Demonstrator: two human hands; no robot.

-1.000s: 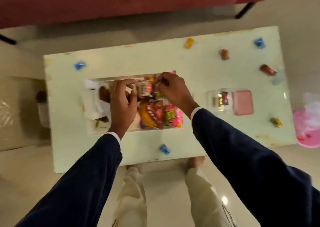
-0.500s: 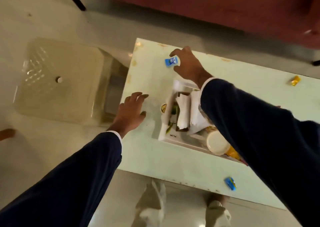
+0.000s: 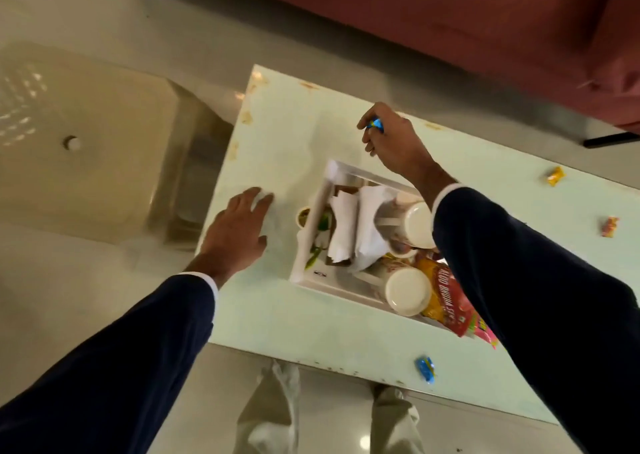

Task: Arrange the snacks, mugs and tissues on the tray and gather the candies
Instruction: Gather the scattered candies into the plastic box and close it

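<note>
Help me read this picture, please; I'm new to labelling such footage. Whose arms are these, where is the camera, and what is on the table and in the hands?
The camera sits on a person's head and looks down, so both arms are that person's own. The right hand pinches a blue candy above the pale table. The left hand lies flat on the table, fingers straight, holding nothing. A white tray carries tissues, two mugs and snack packets. Loose candies remain on the table: another blue one at the near edge, a yellow one and a reddish one farther right.

Glossy pale floor, red sofa, beige stool
</note>
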